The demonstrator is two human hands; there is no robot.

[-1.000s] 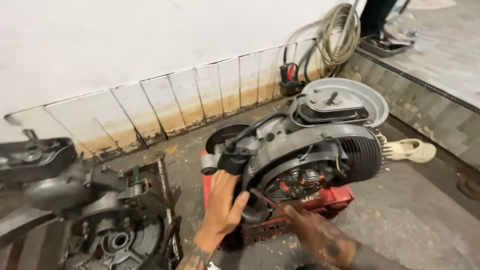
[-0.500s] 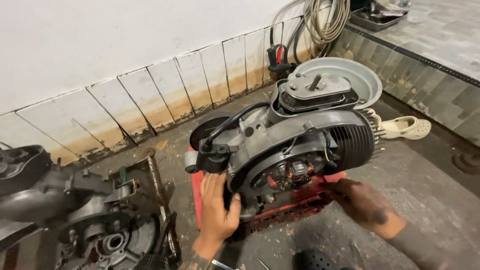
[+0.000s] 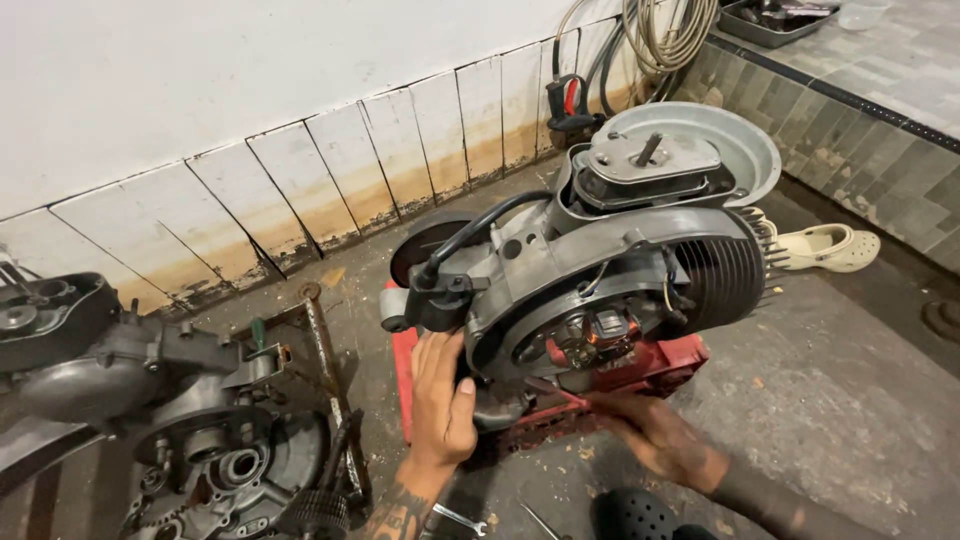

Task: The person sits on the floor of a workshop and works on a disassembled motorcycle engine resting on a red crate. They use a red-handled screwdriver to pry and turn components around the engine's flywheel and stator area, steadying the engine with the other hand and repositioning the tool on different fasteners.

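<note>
A grey scooter engine (image 3: pixel 600 250) with a finned cylinder and a round fan cover sits on a red crate (image 3: pixel 670 365) on the concrete floor. My left hand (image 3: pixel 440 405) grips the engine's lower left side, just under a black cable fitting (image 3: pixel 440 295). My right hand (image 3: pixel 655 435) is low in front of the crate, its fingers closed on a slender reddish screwdriver (image 3: pixel 555 390). The screwdriver's tip points at the underside of the open flywheel housing (image 3: pixel 590 335).
A second, dismantled engine casing (image 3: pixel 200 450) lies at the left beside a rusty metal bar (image 3: pixel 325 370). A wrench (image 3: pixel 460 518) and a black perforated shoe (image 3: pixel 630 515) lie near me. A white clog (image 3: pixel 830 248), coiled hoses (image 3: pixel 660 40) and a tiled step (image 3: pixel 860 140) are at the right.
My right hand swung out to the right half a second ago and has come back under the engine with the screwdriver. My left hand has stayed on the engine.
</note>
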